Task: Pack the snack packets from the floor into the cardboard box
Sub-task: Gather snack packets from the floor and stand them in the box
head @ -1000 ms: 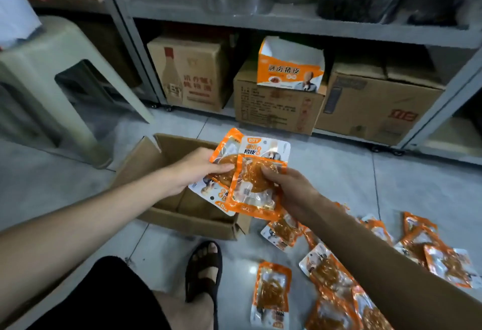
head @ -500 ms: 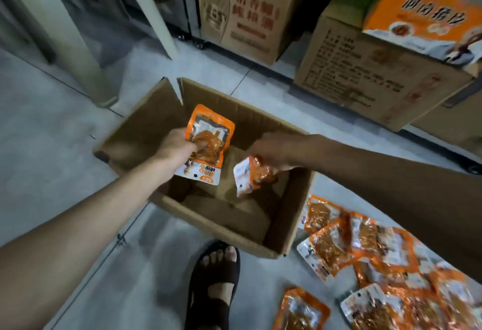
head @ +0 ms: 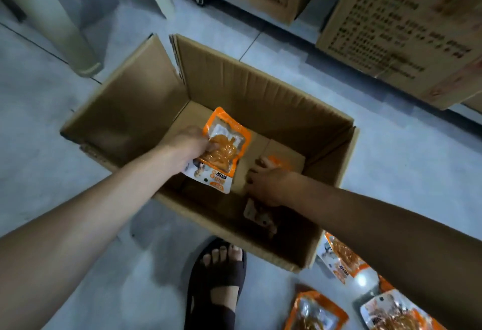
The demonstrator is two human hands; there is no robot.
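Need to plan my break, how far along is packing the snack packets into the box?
Barely started. The cardboard box looks nearly bare. Left hand holds a packet over it; right hand presses another packet onto the bottom. Several floor packets remain.

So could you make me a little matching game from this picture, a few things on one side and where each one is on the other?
Things:
1. left hand
2. right hand
3. sandal
4. loose packets

Places:
A. on the floor, right of the cardboard box
B. low inside the box, on a packet
C. on the floor, just in front of the box
D. over the box, holding up an orange packet

Pairs: 1-D, 2-B, 3-C, 4-A
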